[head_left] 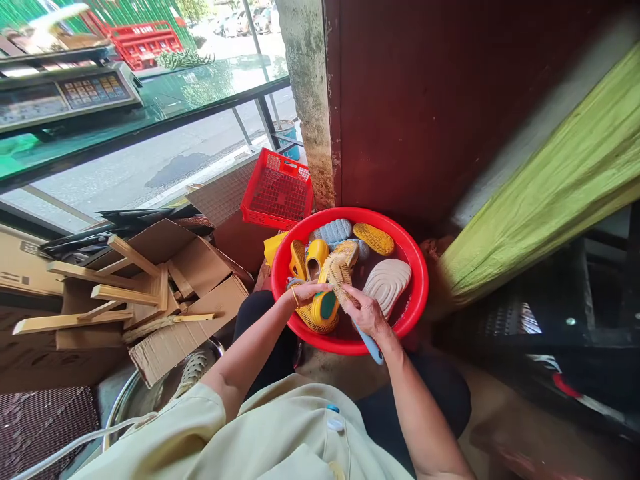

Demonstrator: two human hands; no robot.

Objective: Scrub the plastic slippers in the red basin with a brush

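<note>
A red basin (423,280) holds water and several slippers. My left hand (309,291) grips a yellow slipper (323,320) with a green patch at the basin's near left. In my right hand (366,311) is a brush, its pale bristles (339,270) against the yellow slipper and its blue handle (369,342) pointing down to the right. A cream slipper (388,283) lies sole up on the right. Farther back are a blue-grey slipper (331,231) and a yellow slipper (373,239), soles up.
Behind the basin stands a red plastic crate (280,190) beside a wall edge. Cardboard boxes (200,267) and a wooden stool (135,287) lie to the left. A green cloth (540,180) hangs at the right.
</note>
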